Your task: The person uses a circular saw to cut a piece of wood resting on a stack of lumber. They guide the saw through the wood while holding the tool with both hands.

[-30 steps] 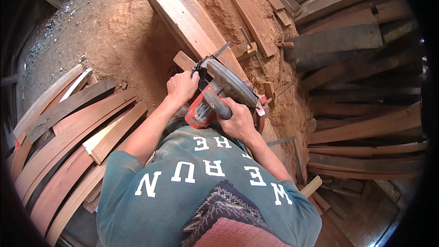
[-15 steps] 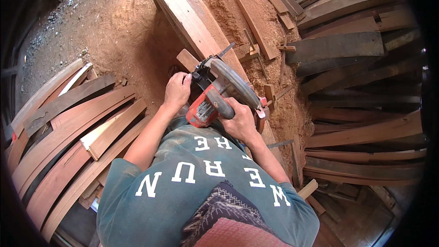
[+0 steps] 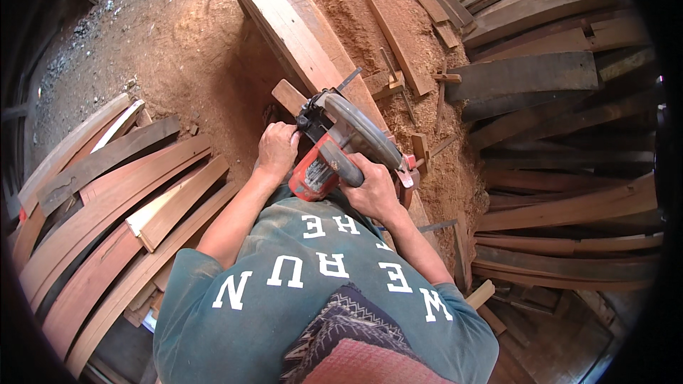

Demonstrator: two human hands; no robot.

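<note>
A red and grey circular saw (image 3: pixel 366 131) with a black handle and front fitting rests on a long pale plank (image 3: pixel 299 35), which runs away from me. My right hand (image 3: pixel 373 192) is closed round the saw's handle. My left hand (image 3: pixel 276 148) has curled, pinched fingers at the black front fitting (image 3: pixel 306 117); exactly what they grip is too small to make out. A thin metal bar (image 3: pixel 348 78) sticks out from the saw over the plank, and a short wooden piece (image 3: pixel 288 92) lies beside it.
Stacked curved boards lie at left (image 3: pixel 107 199) and right (image 3: pixel 562 206), with more dark boards at the upper right (image 3: pixel 526 71). Sawdust (image 3: pixel 445 163) and loose offcuts cover the ground beside the plank on my right. Dirt floor (image 3: pixel 156 43) with gravel is at the upper left.
My left hand has shifted slightly down and left along the saw's front fitting, its fingers curling more. The saw and my right hand look nearly unchanged; the view has shifted a little.
</note>
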